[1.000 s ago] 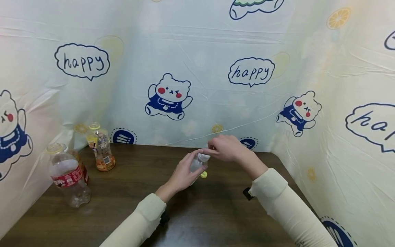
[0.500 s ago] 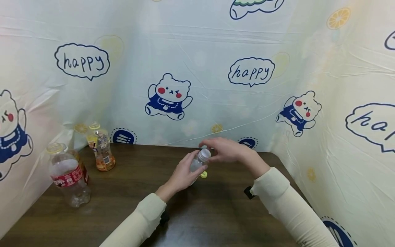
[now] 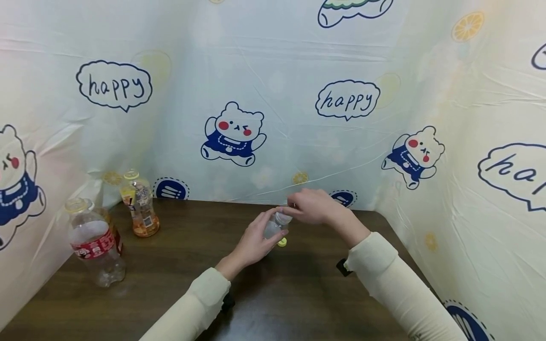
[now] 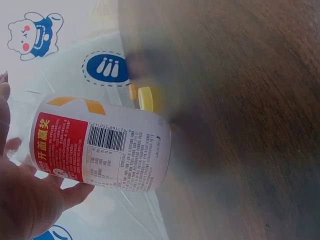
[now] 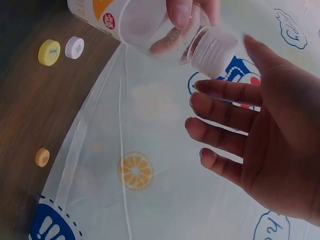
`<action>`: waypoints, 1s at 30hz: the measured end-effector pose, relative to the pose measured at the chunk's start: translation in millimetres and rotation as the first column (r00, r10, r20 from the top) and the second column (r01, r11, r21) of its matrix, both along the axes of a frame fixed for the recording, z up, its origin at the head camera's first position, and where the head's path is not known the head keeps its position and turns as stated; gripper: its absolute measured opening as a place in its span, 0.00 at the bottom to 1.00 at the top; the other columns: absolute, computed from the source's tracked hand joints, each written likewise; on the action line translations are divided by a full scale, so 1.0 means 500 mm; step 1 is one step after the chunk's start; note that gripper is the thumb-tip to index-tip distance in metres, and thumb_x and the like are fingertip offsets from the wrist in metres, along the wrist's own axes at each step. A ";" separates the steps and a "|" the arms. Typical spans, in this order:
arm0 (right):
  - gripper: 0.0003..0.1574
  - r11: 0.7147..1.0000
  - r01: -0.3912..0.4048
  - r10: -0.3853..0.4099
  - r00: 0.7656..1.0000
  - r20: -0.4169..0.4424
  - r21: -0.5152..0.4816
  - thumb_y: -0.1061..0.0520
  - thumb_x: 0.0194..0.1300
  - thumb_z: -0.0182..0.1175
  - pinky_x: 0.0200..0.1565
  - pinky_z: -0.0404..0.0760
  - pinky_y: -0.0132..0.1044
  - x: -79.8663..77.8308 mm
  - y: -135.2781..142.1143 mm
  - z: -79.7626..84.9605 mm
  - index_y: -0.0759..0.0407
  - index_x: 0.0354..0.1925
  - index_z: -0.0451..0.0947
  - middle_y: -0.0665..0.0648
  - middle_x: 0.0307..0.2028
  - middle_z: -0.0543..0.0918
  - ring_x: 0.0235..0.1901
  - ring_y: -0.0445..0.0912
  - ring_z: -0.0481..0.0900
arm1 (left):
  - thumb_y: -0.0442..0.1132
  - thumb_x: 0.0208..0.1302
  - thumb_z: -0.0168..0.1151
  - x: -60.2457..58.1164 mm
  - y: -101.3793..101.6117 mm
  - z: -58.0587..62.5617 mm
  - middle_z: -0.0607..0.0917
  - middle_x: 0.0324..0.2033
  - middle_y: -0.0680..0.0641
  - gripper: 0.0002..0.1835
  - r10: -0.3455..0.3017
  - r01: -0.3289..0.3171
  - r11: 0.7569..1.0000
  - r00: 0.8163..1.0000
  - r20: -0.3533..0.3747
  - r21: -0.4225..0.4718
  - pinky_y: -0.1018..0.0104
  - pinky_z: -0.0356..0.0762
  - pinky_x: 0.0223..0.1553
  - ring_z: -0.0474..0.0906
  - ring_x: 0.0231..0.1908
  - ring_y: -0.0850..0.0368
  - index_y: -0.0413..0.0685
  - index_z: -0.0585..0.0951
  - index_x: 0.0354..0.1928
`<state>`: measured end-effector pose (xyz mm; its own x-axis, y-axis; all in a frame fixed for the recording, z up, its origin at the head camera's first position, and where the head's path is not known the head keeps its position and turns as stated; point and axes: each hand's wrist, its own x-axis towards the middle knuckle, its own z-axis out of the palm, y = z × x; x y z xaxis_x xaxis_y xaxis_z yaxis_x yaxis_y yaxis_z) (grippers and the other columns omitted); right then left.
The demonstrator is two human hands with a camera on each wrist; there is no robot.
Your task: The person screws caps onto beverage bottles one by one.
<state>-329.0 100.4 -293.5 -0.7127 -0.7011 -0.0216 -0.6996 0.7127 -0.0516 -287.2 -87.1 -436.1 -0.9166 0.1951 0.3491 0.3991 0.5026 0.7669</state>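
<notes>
My left hand (image 3: 254, 239) grips a plastic bottle (image 4: 100, 145) around its upper body; its label is white with a red panel and a barcode. The bottle leans to the right over the table in the head view. A white cap (image 5: 219, 54) covers its mouth. Beside that cap is my right hand (image 3: 313, 206), thumb and fingers spread around it. In the right wrist view, a gap shows between the right thumb and the cap, and the fingers (image 5: 225, 132) are extended. A yellow cap (image 3: 282, 242) lies on the table close to the bottle.
At the left stand a clear bottle with a red label (image 3: 95, 244), an amber bottle partly hidden behind it, and a bottle with an orange base (image 3: 145, 220). A loose white cap (image 5: 74, 47) and an orange cap (image 5: 42, 157) lie on the table. Printed curtain surrounds it.
My right hand swung round the cap half a second ago, baring its top, and is now back over it as one second ago. The left hand and bottle barely moved.
</notes>
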 end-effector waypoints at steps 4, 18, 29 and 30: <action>0.28 1.000 -0.006 0.006 1.000 0.001 -0.027 0.32 0.78 0.47 0.26 0.72 0.36 0.000 0.002 0.005 0.47 0.38 0.83 0.46 0.23 0.77 0.25 0.42 0.74 | 0.56 0.69 0.67 0.000 0.000 0.002 0.74 0.64 0.52 0.35 0.007 -0.007 1.000 1.000 0.002 0.002 0.44 0.78 0.59 0.75 0.58 0.52 0.61 0.66 0.74; 0.27 0.982 -0.171 0.179 0.977 0.116 -0.073 0.48 0.69 0.68 0.42 0.81 0.38 -0.001 0.005 0.002 0.51 0.63 0.76 0.48 0.46 0.84 0.38 0.41 0.79 | 0.55 0.69 0.67 0.001 -0.001 0.000 0.75 0.63 0.51 0.34 0.014 -0.014 1.000 1.000 0.007 0.005 0.43 0.79 0.59 0.75 0.58 0.50 0.61 0.66 0.73; 0.25 1.000 -0.019 0.020 0.999 -0.047 0.010 0.32 0.74 0.55 0.23 0.71 0.35 0.005 -0.006 0.000 0.46 0.30 0.80 0.46 0.20 0.77 0.22 0.42 0.73 | 0.55 0.68 0.67 0.000 0.002 0.001 0.75 0.63 0.53 0.34 0.000 0.000 1.000 1.000 0.002 0.001 0.48 0.81 0.56 0.76 0.56 0.53 0.65 0.67 0.73; 0.26 1.000 -0.012 0.013 0.999 -0.052 0.006 0.32 0.75 0.54 0.23 0.71 0.35 0.005 -0.005 0.001 0.47 0.30 0.81 0.46 0.20 0.76 0.22 0.42 0.73 | 0.56 0.68 0.67 0.000 0.002 0.000 0.75 0.63 0.53 0.34 0.002 -0.002 1.000 1.000 0.003 0.000 0.47 0.81 0.57 0.76 0.57 0.53 0.65 0.66 0.73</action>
